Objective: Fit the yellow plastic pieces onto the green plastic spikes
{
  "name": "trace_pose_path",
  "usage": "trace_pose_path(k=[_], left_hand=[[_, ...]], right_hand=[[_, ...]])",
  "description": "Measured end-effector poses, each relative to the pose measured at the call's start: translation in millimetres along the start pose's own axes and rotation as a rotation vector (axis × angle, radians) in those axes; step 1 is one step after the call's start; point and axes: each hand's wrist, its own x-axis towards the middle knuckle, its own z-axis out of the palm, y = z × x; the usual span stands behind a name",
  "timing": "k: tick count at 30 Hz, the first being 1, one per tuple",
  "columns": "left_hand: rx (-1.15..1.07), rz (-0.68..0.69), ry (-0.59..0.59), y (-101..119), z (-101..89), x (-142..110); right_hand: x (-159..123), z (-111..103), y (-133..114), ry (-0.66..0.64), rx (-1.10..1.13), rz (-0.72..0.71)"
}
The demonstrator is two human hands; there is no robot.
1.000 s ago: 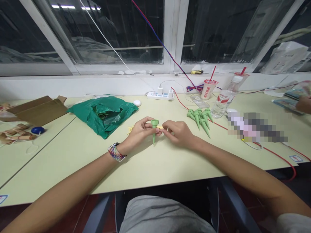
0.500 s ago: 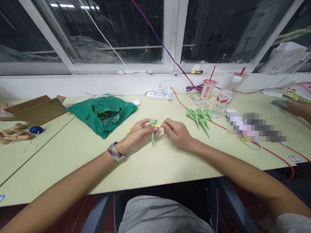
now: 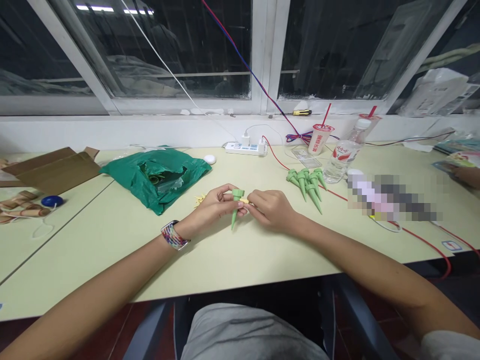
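My left hand (image 3: 217,206) pinches a green plastic plant watering spike (image 3: 237,194), its pointed end down and its wide cap up, over the table. From the spike's side, just below the cap, a small yellow piece (image 3: 245,201) sticks out to the right. The fingertips of my right hand (image 3: 272,207) are closed on the outer end of that yellow piece. Several more yellow pieces (image 3: 199,200) lie on the table, partly hidden behind my left hand. To the right lies a heap of green spikes (image 3: 308,185).
A torn green bag (image 3: 161,175) lies at the left, beside an open cardboard box (image 3: 56,170) and wooden parts with a blue ball (image 3: 51,201). A power strip (image 3: 245,148), a paper cup (image 3: 320,139) and a water bottle (image 3: 343,152) stand behind. Another person's hand (image 3: 467,175) is at far right.
My right hand has closed in on the yellow piece and gripped it. The spike has tilted slightly and dropped a little. The other person's hand at far right has moved outward.
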Motion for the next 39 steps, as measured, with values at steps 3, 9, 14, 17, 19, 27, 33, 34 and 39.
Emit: trace_pose_path(k=[3, 9, 14, 17, 19, 27, 33, 34, 39], left_hand=[[0.103, 0.122, 0.135, -3.1, 2.8, -0.8], [0.007, 0.056, 0.048, -0.5, 7.6, -2.6], [-0.097, 0.017, -0.029, -4.0, 7.2, -1.8], [-0.052, 0.038, -0.053, -7.0, 5.3, -1.9], [-0.026, 0.058, -0.043, -7.3, 4.9, -2.3], [0.007, 0.084, 0.059, -8.0, 2.2, -0.4], [-0.036, 0.036, -0.034, -10.2, 0.1, -0.5], [-0.021, 0.045, -0.037, -9.6, 0.7, -0.9], [0.094, 0.094, 0.084, -7.5, 3.2, -1.5]], right_hand=[[1.7, 1.9, -5.0, -0.090, 0.325, 0.231], [0.9, 1.7, -9.3, -0.012, 0.151, 0.092], [-0.1, 2.3, 1.6, 0.030, -0.182, -0.096], [-1.2, 5.0, 3.4, 0.041, -0.124, -0.070], [-1.8, 6.2, 1.1, 0.042, -0.032, -0.027], [-0.9, 10.0, -12.8, -0.041, 0.416, 0.248], [-2.0, 2.5, -0.9, 0.053, -0.071, -0.025], [-2.0, 2.4, -0.4, 0.046, -0.062, -0.023], [-1.3, 10.5, -10.1, -0.047, 0.362, 0.234]])
